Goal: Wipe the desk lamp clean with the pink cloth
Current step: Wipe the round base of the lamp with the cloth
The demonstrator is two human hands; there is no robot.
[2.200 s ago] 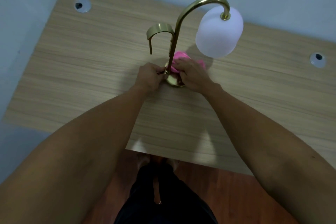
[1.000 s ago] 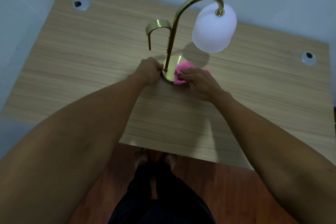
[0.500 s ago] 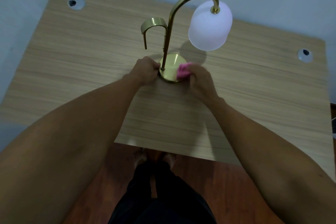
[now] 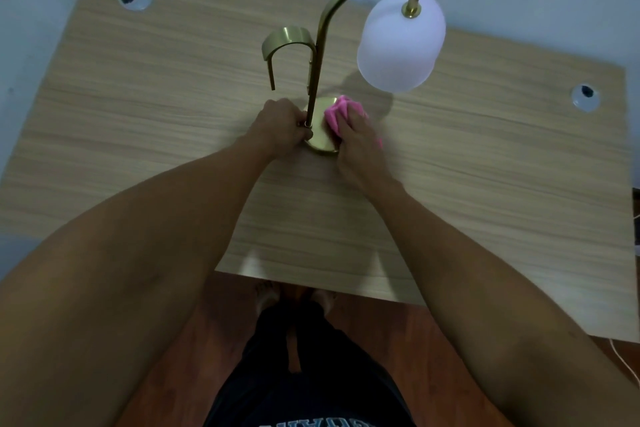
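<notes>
Head view: the brass gooseneck desk lamp [image 4: 320,55] with frosted white dome shade [image 4: 398,45] is seen upright mid-desk. The crumpled pink cloth [image 4: 337,114] is pressed on the round brass base [image 4: 320,146], just right of the stem, under the right hand [image 4: 358,146], whose fingers are curled closed over it. The left hand [image 4: 277,130] is closed round the stem foot, just left of the cloth. Judged: base wiping under way; whether stem, hook and shade remain cannot be told. The light wood-grain desk [image 4: 173,114] lies beneath.
</notes>
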